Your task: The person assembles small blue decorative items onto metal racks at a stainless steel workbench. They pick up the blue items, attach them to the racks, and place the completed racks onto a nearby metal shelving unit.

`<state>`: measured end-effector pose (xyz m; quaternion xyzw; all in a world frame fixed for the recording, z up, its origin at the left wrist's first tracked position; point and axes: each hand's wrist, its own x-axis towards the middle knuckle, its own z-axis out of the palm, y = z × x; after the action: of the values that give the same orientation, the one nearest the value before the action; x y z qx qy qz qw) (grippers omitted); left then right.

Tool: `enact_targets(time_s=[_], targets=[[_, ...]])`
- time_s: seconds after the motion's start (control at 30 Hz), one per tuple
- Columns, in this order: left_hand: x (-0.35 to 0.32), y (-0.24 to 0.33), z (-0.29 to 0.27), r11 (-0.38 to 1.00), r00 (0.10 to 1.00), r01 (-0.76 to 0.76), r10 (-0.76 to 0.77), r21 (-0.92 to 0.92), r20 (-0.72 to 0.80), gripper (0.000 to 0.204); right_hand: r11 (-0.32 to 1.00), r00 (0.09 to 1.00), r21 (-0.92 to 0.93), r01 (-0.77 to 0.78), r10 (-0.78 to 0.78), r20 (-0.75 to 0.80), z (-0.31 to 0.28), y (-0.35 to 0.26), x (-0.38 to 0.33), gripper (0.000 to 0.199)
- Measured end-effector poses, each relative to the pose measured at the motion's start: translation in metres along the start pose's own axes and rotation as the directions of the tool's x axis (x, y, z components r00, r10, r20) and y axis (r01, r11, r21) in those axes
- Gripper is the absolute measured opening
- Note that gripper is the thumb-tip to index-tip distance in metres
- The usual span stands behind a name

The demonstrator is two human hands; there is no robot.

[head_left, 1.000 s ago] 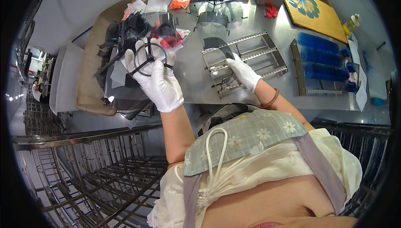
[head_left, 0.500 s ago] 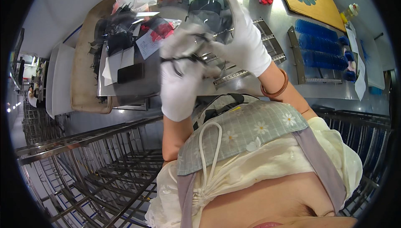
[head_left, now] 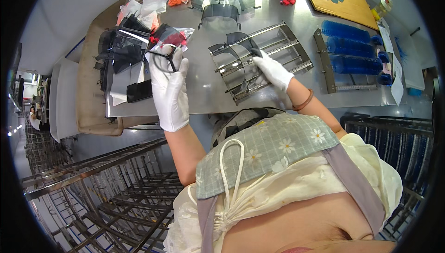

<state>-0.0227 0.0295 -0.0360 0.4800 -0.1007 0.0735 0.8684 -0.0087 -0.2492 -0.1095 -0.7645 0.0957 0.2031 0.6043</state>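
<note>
Dark curved sheets [head_left: 237, 39] sit over the left part of the slotted metal rack [head_left: 299, 44], their bent edges rising across its crossbars. We read the notched bars as the reason for that placing: each notch could keep an edge upright and apart from its neighbour.

Hands are well apart. Right hand [head_left: 274, 71], gloved, reaches in over the rack's middle, fingers pointing left toward the sheets; fingertips blur into dark material there, so we can't tell whether they pinch a sheet or just touch it. Left hand [head_left: 170, 84], also gloved, is left of the rack with its fingers curled round a thin black branched piece [head_left: 170, 58], held up off the tabletop [head_left: 199, 99], likely so its slim arms don't snag.

Room: a strip of tabletop shows between the left hand and the rack, and the table's front edge runs just nearer to the body than the rack. Beyond the rack, clear curved shields [head_left: 220, 15] limit far-side reach. Right of the rack, a gap, then a second rack [head_left: 324, 60] with blue bristly rows [head_left: 350, 44]. Left of the rack, past the left hand, a pile of dark pieces [head_left: 125, 51] crowds that side.
</note>
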Motion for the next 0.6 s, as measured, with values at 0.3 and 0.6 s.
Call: enact_targets(time_s=[0.3, 0.6], targets=[[-0.001, -0.005, -0.008, 0.995, 0.980, -0.050, 0.066, 0.088, -0.190, 0.041, 0.816, 0.981, -0.575, 0.055, -0.151, -0.120, 0.012, -0.006, 0.001, 0.077], [-0.019, 0.000, 0.049, 0.978, 0.954, 0.008, -0.070, 0.208, 0.291, 0.034, 0.251, 0.318, -0.623, 0.741, -0.948, -0.005, 0.007, -0.098, -0.044, 0.099]])
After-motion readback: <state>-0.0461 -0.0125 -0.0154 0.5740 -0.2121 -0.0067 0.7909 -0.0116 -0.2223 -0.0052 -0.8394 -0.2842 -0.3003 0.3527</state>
